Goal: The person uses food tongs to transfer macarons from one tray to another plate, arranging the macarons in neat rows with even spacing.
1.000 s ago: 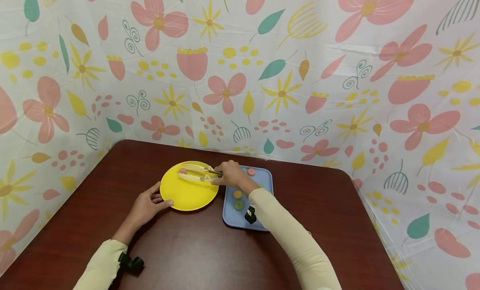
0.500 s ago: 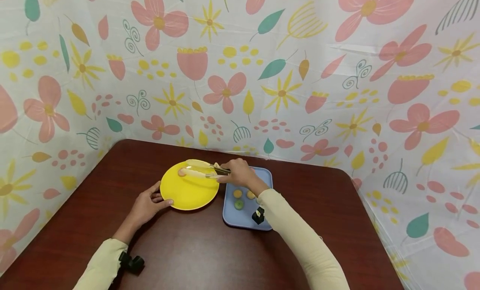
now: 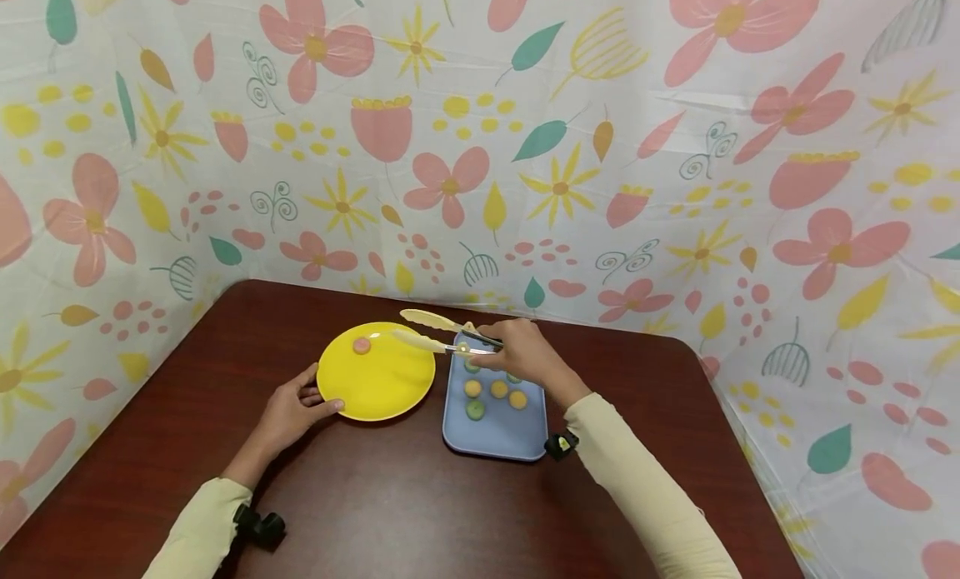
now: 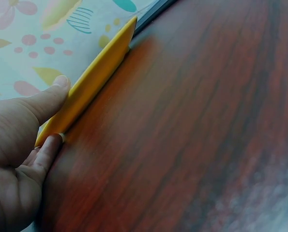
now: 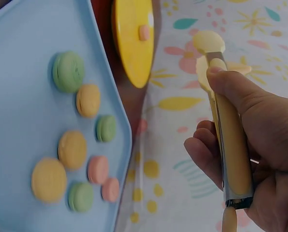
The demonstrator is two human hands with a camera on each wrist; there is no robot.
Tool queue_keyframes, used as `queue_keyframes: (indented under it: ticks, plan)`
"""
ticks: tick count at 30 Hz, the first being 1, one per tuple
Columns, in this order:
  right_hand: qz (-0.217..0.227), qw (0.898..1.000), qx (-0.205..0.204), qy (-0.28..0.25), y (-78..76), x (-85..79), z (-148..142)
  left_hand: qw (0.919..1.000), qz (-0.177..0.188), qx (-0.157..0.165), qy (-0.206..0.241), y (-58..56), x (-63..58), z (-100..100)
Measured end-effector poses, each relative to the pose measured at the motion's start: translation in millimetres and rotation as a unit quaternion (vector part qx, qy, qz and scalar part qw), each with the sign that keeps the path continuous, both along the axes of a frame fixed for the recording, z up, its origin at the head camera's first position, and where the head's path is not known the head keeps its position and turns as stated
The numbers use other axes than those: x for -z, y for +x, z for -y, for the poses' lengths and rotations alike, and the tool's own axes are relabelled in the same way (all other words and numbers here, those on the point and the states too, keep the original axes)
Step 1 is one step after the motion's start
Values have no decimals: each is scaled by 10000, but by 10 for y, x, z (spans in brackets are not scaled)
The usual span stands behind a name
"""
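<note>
My left hand (image 3: 300, 406) grips the near-left rim of a round yellow plate (image 3: 378, 396). The left wrist view shows the thumb (image 4: 60, 83) on the rim and fingers under it. One pink macaron (image 3: 362, 346) lies on the plate, toward its far left. My right hand (image 3: 525, 351) holds metal tongs (image 5: 229, 140) with cream tips, over the gap between plate and blue tray. The tips stand apart with nothing between them. On the blue tray (image 3: 487, 443) lie several macarons: green (image 5: 68, 71), yellow (image 5: 49, 180) and pink (image 5: 98, 169).
The tray stands just right of the plate on a dark brown wooden table (image 3: 360, 512). A floral-print curtain (image 3: 480, 146) rises right behind the table's far edge and along both sides.
The pink macaron between the tong tips has been let go and stays on the plate. The right hand has drawn the tongs right, toward the tray; the left hand keeps its place.
</note>
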State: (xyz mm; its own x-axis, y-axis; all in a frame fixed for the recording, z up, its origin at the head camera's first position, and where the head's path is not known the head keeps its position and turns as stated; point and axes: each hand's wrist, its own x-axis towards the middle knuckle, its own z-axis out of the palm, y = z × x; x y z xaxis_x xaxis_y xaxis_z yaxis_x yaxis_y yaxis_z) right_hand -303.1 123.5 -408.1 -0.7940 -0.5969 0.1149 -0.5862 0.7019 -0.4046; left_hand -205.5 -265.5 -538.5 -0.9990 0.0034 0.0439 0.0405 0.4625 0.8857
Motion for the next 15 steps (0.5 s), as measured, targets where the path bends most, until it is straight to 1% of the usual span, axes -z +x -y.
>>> queue_keyframes:
  ticks: [5, 10, 13, 15]
  plan:
    - [-301, 9995, 33, 68, 90, -67, -214, 10000, -2, 34, 22, 19, 7, -12]
    - [-580, 9982, 146, 25, 211, -97, -444, 10000, 34, 2, -22, 31, -7, -19]
    - [-674, 9974, 255, 40, 292, -104, -578, 10000, 33, 0, -66, 27, -22, -20]
    - [-617, 9975, 339, 18, 349, -106, -657, 10000, 15, -5, -92, 18, -27, -16]
